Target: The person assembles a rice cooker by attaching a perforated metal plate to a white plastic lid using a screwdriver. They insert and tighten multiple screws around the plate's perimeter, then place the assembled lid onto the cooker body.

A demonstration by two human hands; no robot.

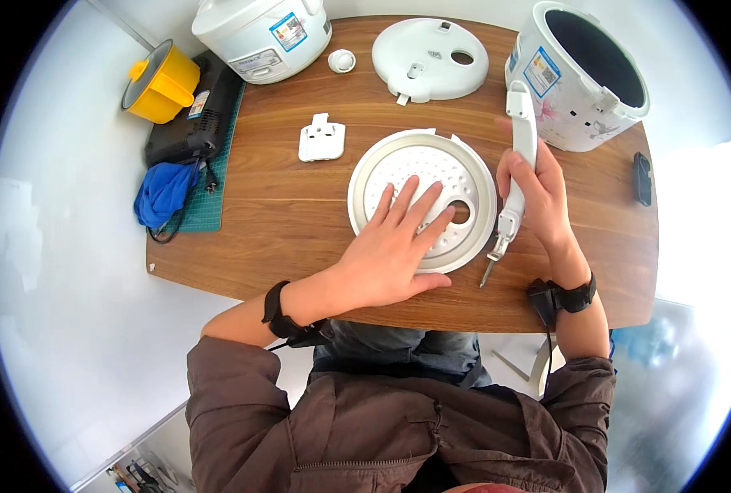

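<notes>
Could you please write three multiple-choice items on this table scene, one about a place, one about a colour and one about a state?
1. Where does the left hand rest?
A. On the round perforated lid plate
B. On the blue cloth
C. Inside the open cooker body

2. What colour is the small pot at the table's far left corner?
A. Red
B. Yellow
C. Green

3. What state is the right hand in?
A. Lying open and flat on the table
B. Out of sight
C. Closed around a long white handle

Answers:
1 A, since the spread fingers lie flat on the perforated plate.
2 B, since the pot beside the black device is plainly yellow.
3 C, since the fingers wrap the handle, whose metal end points toward the table edge.
</notes>
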